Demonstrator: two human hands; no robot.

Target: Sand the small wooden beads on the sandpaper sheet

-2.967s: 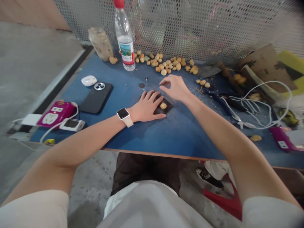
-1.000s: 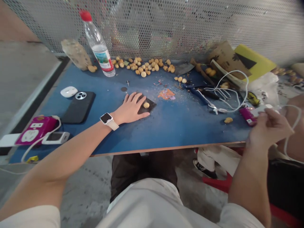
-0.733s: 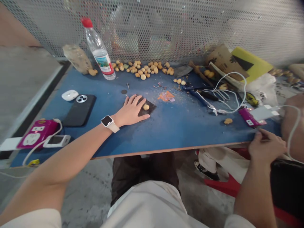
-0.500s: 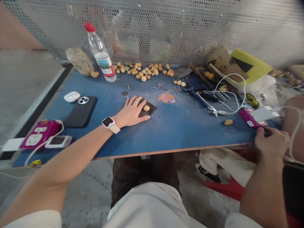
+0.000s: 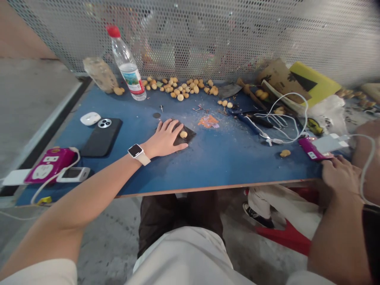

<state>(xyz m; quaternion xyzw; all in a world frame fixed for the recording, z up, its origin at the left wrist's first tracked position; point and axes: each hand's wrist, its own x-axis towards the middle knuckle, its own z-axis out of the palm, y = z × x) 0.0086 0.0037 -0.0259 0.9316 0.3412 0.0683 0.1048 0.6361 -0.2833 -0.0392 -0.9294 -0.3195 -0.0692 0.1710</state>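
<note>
Where the worktop point(image 5: 225, 166) meets the mesh panel point(image 5: 208, 43), head view: a red-capped clear bottle point(image 5: 129, 71) stands near the left, slanted in the picture, with clear liquid in its lower part.
Pouch: the see-through pouch point(image 5: 101, 75) beyond the bottle holds something brownish, too blurred to name.
Loose row: round tan pieces point(image 5: 180, 97) lie along the panel, uncontained, to the right of the bottle.
Cardboard: brown cardboard point(image 5: 274, 75) rises at the far right; more tan pieces show next to it, and whether they sit inside anything I cannot tell.
Plastic bag: a whitish bag point(image 5: 334, 114) lies crumpled near the cardboard, contents unclear.
Left hand: the left hand point(image 5: 166, 138) lies flat, fingers spread wide and gripping nothing, partly covering a dark square sheet point(image 5: 189, 134).
Small round piece: one small round piece point(image 5: 183, 135) sits on that sheet, between thumb and forefinger.
Right hand: the right hand point(image 5: 341, 174) is at the worktop's right end, fingers bent beside a purple power strip point(image 5: 313, 149); whether they grasp anything I cannot tell.
</note>
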